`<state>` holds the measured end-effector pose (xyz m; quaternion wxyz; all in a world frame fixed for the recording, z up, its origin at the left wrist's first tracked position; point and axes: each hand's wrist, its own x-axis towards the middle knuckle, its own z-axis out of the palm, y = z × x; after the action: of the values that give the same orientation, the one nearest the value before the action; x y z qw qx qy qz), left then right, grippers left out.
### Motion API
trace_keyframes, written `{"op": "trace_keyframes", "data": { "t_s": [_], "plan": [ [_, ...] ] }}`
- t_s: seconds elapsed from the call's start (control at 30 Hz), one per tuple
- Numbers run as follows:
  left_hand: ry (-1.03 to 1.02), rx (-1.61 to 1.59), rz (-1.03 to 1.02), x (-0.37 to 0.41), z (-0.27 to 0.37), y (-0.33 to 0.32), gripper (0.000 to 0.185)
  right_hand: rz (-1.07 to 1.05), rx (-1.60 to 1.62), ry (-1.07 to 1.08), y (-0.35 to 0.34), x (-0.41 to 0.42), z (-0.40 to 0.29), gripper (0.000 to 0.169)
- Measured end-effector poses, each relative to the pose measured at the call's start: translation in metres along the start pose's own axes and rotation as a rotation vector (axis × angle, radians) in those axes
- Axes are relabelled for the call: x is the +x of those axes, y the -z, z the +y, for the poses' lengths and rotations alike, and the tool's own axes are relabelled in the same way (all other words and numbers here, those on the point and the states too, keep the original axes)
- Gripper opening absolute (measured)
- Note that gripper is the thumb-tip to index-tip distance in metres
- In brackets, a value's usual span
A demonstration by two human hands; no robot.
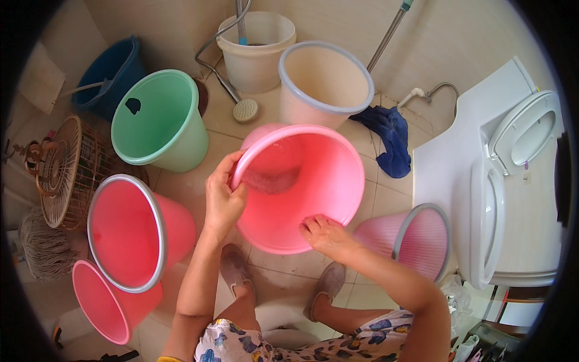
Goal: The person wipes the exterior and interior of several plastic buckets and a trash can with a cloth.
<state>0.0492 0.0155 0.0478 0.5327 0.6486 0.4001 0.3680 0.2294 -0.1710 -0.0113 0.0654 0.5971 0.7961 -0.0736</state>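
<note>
A pink plastic bucket (pixel 280 212) is tilted towards me, so its inside faces up at me. Foamy water (pixel 273 180) lies low in it against the far left wall. My left hand (pixel 226 197) grips the rim at the left, thumb inside the opening. At the near right rim, my right hand (pixel 328 235) lies over the edge with its fingers bent against the inner wall. Its thumb and palm are hidden, so I cannot tell whether it holds anything.
Around me stand a green bucket (pixel 190 145), a grey-rimmed red bucket (pixel 176 226), a smaller pink bucket (pixel 142 303) and a cream bucket (pixel 294 102). A shower head (pixel 245 111) and dark blue cloth (pixel 396 145) lie on the tiles. A ribbed pink bin (pixel 380 231) lies by the toilet (pixel 488 226).
</note>
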Motion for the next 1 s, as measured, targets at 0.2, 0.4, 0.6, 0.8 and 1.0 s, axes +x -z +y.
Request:
{"op": "trace_keyframes", "data": {
  "t_s": [0.2, 0.4, 0.6, 0.8, 1.0],
  "plan": [
    [-0.009, -0.205, 0.159, -0.050, -0.039, -0.022, 0.060, 0.070, 0.330, -0.089, -0.002, 0.008, -0.024, 0.046],
    [0.073, -0.437, 0.258, -0.059, -0.051, -0.036, 0.057, 0.144, 0.774, -0.203, 0.002, 0.030, -0.059, 0.044],
    [-0.002, -0.311, 0.242, -0.066, -0.051, -0.031, 0.056, -0.118, -0.545, -0.255, -0.011, 0.011, 0.047, 0.030],
    [-0.071, -0.249, 0.174, -0.063, -0.047, -0.038, 0.057, -0.063, 0.719, -0.501, -0.098, 0.070, -0.032, 0.045],
    [-0.138, -0.141, 0.099, -0.064, -0.041, -0.029, 0.061, -0.059, 0.476, -0.325, -0.114, 0.051, -0.012, 0.047]
  ]
}}
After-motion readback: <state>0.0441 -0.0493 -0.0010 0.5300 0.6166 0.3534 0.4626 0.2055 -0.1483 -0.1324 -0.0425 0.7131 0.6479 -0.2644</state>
